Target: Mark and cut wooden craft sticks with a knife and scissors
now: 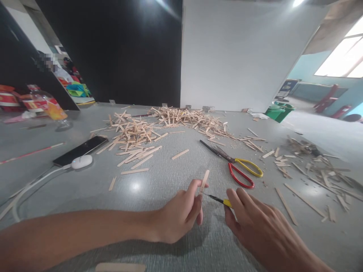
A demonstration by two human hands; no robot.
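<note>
**Stick and Knife Held Just Short of the Scissors**

A wooden stick (204,180) is pinched between the thumb and fingers of the left hand (178,215), which is closed around its lower end. The stick is tilted upward, on the near side of the scissors (235,166) and slightly to their left.

A small knife (219,200) with a yellow grip is clasped in the right hand (255,223), whose fingers are curled shut around the handle. Its dark blade is pointed left, and the tip is set against the stick's lower part, directly below the scissors' handles.

The scissors, one loop red and one yellow, are laid flat on the grey table (159,177). A heap of sticks (133,132) is spread beyond them to the left, and cut scraps (312,162) are scattered to their right. A phone (81,150) is seen far to their left.
</note>
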